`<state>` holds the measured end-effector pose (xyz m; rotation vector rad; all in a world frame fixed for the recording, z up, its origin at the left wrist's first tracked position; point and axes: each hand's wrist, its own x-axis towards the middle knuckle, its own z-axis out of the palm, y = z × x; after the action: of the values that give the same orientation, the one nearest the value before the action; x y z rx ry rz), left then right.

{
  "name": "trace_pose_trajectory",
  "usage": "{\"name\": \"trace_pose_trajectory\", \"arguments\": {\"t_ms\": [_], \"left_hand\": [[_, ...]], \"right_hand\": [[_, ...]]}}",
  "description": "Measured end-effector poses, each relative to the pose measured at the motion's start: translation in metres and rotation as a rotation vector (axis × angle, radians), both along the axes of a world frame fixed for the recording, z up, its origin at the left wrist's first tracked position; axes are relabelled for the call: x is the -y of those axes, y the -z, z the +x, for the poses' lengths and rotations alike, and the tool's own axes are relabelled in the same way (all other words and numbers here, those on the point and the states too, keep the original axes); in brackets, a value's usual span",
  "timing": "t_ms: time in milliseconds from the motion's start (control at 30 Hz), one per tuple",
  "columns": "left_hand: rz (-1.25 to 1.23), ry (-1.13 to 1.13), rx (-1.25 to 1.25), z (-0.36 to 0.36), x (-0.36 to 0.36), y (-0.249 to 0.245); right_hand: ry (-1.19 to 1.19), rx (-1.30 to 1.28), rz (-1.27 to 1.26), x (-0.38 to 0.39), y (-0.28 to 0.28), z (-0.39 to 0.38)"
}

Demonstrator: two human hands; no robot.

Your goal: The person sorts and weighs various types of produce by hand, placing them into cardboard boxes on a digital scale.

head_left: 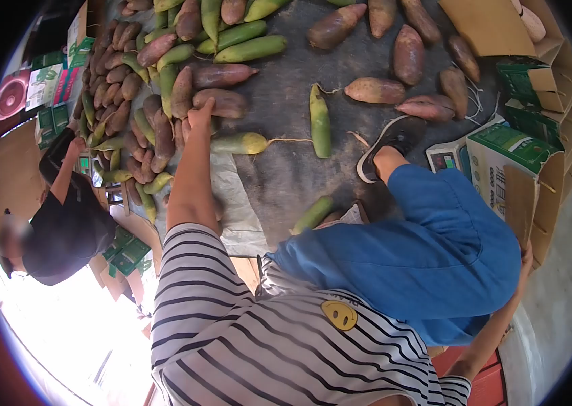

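My left hand [200, 116] reaches out to the pile and is closed on the near end of a dark purplish-red radish [226, 103]. Part of its grip is hidden. Around it lie other reddish radishes [225, 74] and a green radish [240, 143] with a long thin root. My right hand [526, 257] is down beside my bent right knee, close to the edge of an upright green and white cardboard box [512, 152]. Its fingers are too small and partly hidden to read.
A large heap of red radishes [113, 81] fills the left. Several more lie loose on the dark mat [279, 88]. A scale [445, 159] stands beside the box, with open cartons [550, 88] behind. Another person [73, 223] in dark clothes works at left.
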<state>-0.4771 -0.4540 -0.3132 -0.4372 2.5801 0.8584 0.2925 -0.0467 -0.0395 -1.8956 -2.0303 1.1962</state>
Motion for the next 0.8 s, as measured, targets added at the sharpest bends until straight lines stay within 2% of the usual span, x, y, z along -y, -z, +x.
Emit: {"name": "trace_pose_trajectory", "arguments": {"t_ms": [100, 133, 200, 300, 400, 467, 567, 633, 733, 800], "left_hand": [[0.144, -0.228, -0.067, -0.002, -0.002, 0.011], [0.227, -0.275, 0.021, 0.005, -0.011, -0.01], [0.315, -0.247, 0.067, -0.004, -0.008, 0.005], [0.307, -0.231, 0.111, -0.014, 0.001, 0.021], [0.152, -0.264, 0.044, 0.005, -0.037, -0.006], [0.199, -0.227, -0.058, 0.019, -0.054, -0.013], [0.226, 0.032, -0.291, 0.026, -0.06, 0.032], [0.545, 0.012, 0.075, 0.069, -0.112, -0.036], [0.945, 0.204, 0.351, 0.097, -0.148, -0.101], [0.46, 0.503, -0.113, 0.075, -0.135, -0.109]], "right_hand": [[0.007, 0.028, -0.008, 0.0, -0.004, -0.01], [0.019, 0.044, -0.013, 0.0, -0.003, -0.006], [0.047, 0.081, -0.021, -0.004, 0.001, 0.007], [0.071, 0.057, -0.042, -0.002, -0.002, 0.0], [0.073, 0.065, -0.03, -0.006, 0.002, 0.004], [0.058, 0.066, -0.033, -0.005, -0.001, 0.003], [0.052, 0.069, -0.031, -0.003, -0.001, -0.001], [0.049, 0.083, -0.022, 0.001, -0.001, 0.002], [0.04, 0.066, 0.01, 0.003, 0.0, 0.007], [0.043, -0.006, 0.031, 0.005, 0.004, 0.006]]}}
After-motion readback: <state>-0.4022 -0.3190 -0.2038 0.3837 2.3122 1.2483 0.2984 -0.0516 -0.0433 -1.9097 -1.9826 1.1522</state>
